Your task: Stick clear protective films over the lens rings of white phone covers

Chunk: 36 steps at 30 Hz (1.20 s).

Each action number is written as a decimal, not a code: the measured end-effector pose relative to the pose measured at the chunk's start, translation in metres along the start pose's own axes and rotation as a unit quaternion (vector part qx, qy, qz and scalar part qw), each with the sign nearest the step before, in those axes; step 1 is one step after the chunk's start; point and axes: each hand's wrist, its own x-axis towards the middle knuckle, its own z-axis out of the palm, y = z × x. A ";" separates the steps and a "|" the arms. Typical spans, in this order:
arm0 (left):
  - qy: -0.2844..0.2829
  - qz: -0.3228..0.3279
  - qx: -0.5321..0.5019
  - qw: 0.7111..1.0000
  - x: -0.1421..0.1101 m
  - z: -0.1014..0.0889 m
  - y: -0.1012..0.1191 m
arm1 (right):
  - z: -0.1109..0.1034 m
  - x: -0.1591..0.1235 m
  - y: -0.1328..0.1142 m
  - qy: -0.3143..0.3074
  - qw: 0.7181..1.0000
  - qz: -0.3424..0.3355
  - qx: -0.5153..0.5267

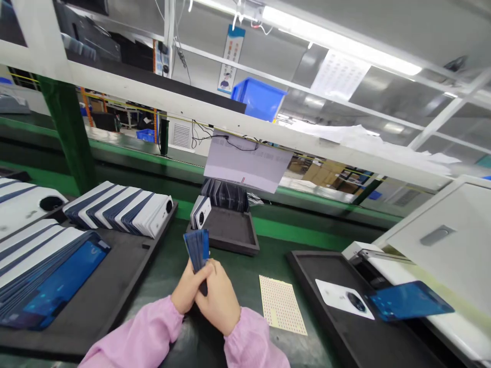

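Between my two hands stands a small stack of thin blue-faced phone panels, held upright over the green mat. My left hand is closed round its left side, and my right hand wraps its right side, thumbs close together. The lower part of the stack is mostly hidden by my fingers. Just beyond, white phone back covers with a round black camera ring lean at the left of a small black tray. Dark panels stand in a row at that tray's back.
At left, a large black tray holds rows of white covers and blue panels. Right of my hands lies a yellow sticker sheet. A right-hand tray bears a white cover; a blue panel lies beside it.
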 end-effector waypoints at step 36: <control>-0.043 -0.127 -0.094 0.987 -0.011 0.003 0.015 | -0.024 0.002 0.044 0.081 0.880 0.205 0.420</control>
